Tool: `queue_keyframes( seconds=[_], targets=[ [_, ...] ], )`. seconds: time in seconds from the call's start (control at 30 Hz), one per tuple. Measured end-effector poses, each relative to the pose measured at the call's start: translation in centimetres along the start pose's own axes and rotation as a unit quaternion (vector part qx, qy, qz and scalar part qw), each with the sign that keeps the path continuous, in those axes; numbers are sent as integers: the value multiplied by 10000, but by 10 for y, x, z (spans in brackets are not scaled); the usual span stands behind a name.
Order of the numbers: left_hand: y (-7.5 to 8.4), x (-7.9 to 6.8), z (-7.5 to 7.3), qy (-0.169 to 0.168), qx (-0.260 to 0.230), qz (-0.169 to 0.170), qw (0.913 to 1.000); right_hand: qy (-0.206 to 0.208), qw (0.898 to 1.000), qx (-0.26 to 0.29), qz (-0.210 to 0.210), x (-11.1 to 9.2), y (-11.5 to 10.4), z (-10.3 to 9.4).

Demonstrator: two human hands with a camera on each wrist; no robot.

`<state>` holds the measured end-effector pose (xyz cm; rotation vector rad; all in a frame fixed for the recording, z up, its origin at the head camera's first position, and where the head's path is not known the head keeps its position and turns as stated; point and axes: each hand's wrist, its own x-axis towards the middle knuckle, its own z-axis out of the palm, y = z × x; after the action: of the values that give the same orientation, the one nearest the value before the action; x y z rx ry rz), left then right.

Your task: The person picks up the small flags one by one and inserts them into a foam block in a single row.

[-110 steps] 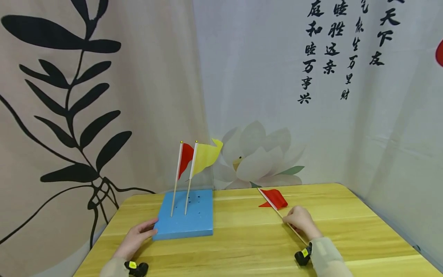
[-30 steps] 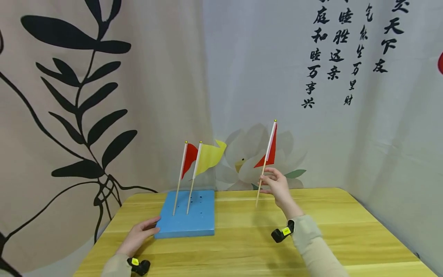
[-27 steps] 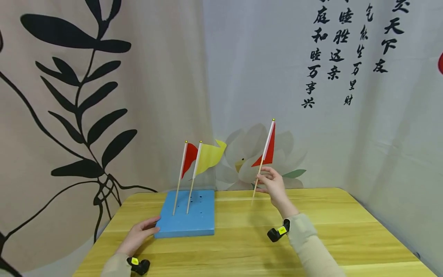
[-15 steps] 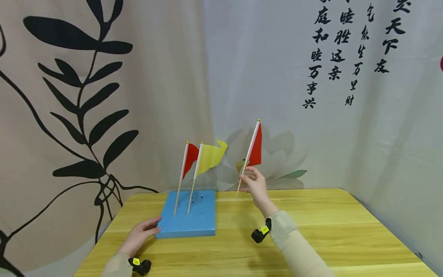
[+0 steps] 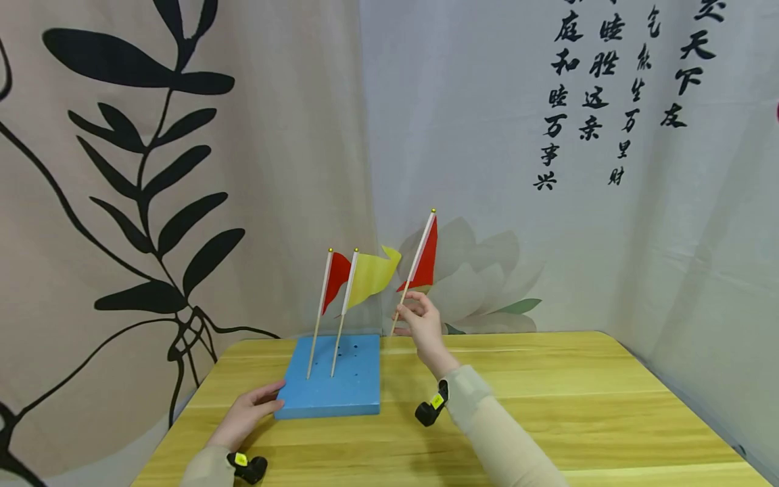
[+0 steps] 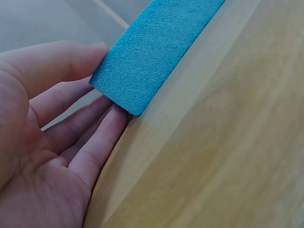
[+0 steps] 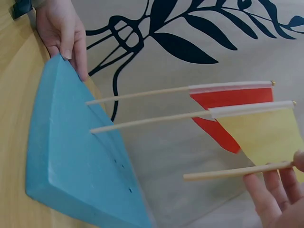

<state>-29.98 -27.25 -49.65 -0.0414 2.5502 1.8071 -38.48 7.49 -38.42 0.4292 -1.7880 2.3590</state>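
My right hand (image 5: 427,333) pinches the thin wooden stick of a red flag (image 5: 426,256) and holds it in the air, leaning right at its top. In the right wrist view the bare lower end of the stick (image 7: 223,174) points toward a blue foam board (image 7: 71,156), apart from it. On that board (image 5: 359,396) stand a small red flag (image 5: 336,277) and a yellow flag (image 5: 368,279), their sticks set into its top. Several small holes show to their right. My left hand (image 5: 246,414) touches the board's left edge with nearly straight fingers and thumb.
A wooden table (image 5: 517,406) carries the board. Behind it hangs a pale curtain (image 5: 292,135) with printed dark leaves, a lotus flower and black writing. Each wrist wears a small black camera, such as the right wrist camera (image 5: 429,409).
Over the last seconds my right hand has lifted the red flag from the table, turned it nearly upright and carried it left toward the board. My left hand has stayed at the board's edge.
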Motion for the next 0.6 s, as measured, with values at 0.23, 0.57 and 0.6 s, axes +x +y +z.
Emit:
queue_keyframes(
  seconds=[0.23,0.57,0.6],
  targets=[
    [0,0,-1,30,53,23,10000,-203,9998,29,-5,-13,-6,23],
    [0,-1,-2,-69,-59,30,10000,-184,9998,23,-92,-1,37,36],
    [-1,-1,-2,-69,-72,25,9999,-203,9998,6,-90,-2,39,37]
  ],
)
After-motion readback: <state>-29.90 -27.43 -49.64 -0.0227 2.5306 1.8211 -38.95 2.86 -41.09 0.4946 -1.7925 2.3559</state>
